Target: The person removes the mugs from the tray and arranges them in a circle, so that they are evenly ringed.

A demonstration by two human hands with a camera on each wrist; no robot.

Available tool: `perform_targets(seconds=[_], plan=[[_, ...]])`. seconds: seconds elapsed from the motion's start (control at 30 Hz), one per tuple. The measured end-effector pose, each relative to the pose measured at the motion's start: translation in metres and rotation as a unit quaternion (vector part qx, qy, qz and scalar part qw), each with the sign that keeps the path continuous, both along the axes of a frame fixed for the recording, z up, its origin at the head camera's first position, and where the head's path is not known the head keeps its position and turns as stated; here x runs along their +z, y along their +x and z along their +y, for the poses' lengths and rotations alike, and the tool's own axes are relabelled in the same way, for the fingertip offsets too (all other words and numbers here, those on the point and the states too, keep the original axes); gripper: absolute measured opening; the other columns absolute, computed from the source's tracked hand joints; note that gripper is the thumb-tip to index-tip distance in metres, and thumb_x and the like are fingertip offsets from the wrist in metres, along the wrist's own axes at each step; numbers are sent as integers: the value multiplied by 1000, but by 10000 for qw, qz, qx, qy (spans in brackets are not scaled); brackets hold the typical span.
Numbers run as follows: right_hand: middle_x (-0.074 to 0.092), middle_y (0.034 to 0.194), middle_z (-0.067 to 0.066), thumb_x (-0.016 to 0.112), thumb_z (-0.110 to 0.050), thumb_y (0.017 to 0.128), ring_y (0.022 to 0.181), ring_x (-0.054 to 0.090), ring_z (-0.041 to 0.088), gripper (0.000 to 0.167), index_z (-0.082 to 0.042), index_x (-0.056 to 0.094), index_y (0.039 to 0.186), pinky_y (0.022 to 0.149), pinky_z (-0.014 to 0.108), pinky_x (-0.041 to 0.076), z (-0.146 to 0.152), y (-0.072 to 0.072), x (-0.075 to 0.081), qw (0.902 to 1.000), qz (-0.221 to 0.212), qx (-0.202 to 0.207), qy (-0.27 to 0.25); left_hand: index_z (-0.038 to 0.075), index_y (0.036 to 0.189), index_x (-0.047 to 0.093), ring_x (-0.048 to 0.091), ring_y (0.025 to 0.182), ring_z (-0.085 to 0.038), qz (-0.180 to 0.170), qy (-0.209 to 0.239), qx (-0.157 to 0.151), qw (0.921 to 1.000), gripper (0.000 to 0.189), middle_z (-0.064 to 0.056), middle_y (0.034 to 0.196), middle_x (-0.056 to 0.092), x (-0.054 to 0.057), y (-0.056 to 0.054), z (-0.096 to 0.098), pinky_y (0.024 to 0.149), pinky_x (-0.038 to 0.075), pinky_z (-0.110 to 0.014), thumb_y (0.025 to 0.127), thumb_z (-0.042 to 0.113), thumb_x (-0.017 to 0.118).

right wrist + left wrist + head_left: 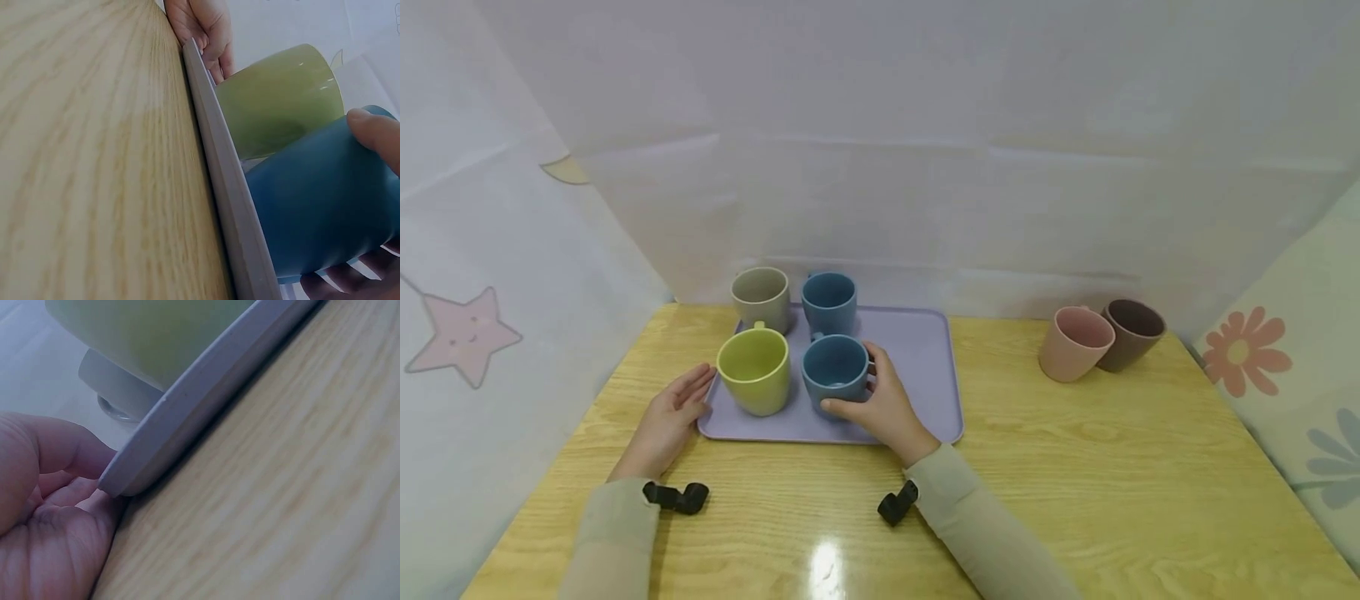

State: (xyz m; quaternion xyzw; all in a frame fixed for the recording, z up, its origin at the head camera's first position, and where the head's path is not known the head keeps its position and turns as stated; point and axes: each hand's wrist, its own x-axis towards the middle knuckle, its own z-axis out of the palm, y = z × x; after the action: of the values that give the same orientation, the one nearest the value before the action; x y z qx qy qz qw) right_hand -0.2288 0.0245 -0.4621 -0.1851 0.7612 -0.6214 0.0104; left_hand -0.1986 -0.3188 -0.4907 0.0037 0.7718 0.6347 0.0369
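My right hand (880,408) grips a blue mug (319,194) at the tray's front, thumb on its near side and fingers along its right side. Left of it stands a lime-yellow mug (760,375), its handle pointing back. Behind them are a second blue mug (830,304) and a grey mug (762,298). All four sit on a lavender tray (910,358). At the tray's left edge, beside the yellow mug, my left hand (666,421) touches the rim with fairly straight fingers; the rim hides some fingertips in the left wrist view.
A pink mug (1071,350) and a dark brown mug (1131,337) stand close together at the back right of the wooden table (1075,483). A pale cloth (887,167) hangs behind the table.
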Motion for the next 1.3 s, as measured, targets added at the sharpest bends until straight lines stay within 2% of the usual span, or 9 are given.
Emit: perform_targets(seconds=[0.27,0.5,0.67,0.8,1.17,1.3], plan=[[56,137,1,96,-27,68,123,56,25,96,-19,44,148,105,47,50,1,-1,3,9994,59,-180,277,1,162,8,15,153,-34,55,67,-53,9999,67,-21,167,13,1,0,-1,116,31,-21,103,-4,41],[59,133,-3,97,-30,67,119,58,20,94,-20,47,146,100,41,54,2,2,1,9992,-19,-263,307,1,162,8,16,153,-35,-33,-31,-20,10000,67,-20,167,15,-1,2,-1,117,31,-23,104,-4,40],[61,130,0,98,-31,64,116,59,23,94,-21,50,144,98,45,55,3,2,0,9991,33,-327,278,2,162,8,17,153,-35,-41,-80,-26,10000,68,-19,167,16,-1,1,-1,117,31,-24,104,-3,41],[62,127,-2,99,-31,63,113,59,22,92,-24,52,143,96,45,56,5,-1,2,9991,65,-337,267,2,162,8,17,153,-35,1,-133,-44,9999,68,-19,167,16,1,0,0,116,32,-21,103,-3,41],[62,128,-4,98,-34,63,114,60,22,90,-24,53,141,96,42,56,14,3,6,9989,86,-305,331,1,162,8,16,153,-35,-14,20,-20,10000,68,-20,167,16,0,2,0,115,32,-20,103,-5,41],[62,130,1,95,-26,70,119,60,23,80,-18,55,140,98,41,57,21,4,13,9995,18,-325,-37,2,162,8,16,153,-35,4,50,-26,10000,68,-19,167,15,-1,0,-1,116,31,-23,103,-5,41]])
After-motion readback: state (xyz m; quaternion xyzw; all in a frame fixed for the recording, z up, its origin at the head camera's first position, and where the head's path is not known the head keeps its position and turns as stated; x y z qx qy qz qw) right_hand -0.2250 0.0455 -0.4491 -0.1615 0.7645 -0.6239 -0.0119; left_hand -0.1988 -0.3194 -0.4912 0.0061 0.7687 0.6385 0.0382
